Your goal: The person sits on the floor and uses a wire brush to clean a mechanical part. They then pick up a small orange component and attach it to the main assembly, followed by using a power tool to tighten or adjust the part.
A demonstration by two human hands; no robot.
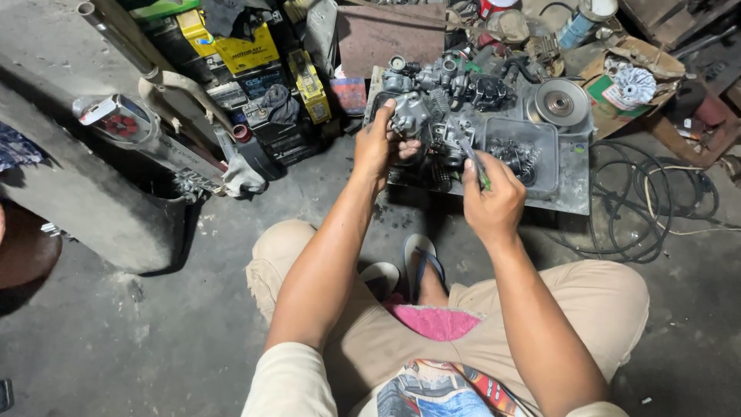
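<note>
You are sitting on the floor (154, 332) with a flat metal tray (575, 181) in front of you. Your left hand (378, 143) is wrapping its fingers around a grey carburetor (409, 114) at the left end of the tray. Your right hand (494, 202) is squeezing a thin tool with a green handle (476, 164), and its tip is pointing at the carburetor.

On the tray a small clear box (549, 131) is sitting just right of the carburetor. Little springs and metal bits (513, 157) are lying inside it. Behind the box one round metal disc (559, 103) is resting on the tray. More dark engine parts (463, 85) are piling up at the back of the tray; I cannot count them.

Right of the tray, one open cardboard box (617, 96) is holding a silver fan wheel (634, 83). Black cables (641, 208) are coiling on the floor beside the tray. Left of the tray, several old batteries (247, 54) are stacking up, two with yellow tops.
</note>
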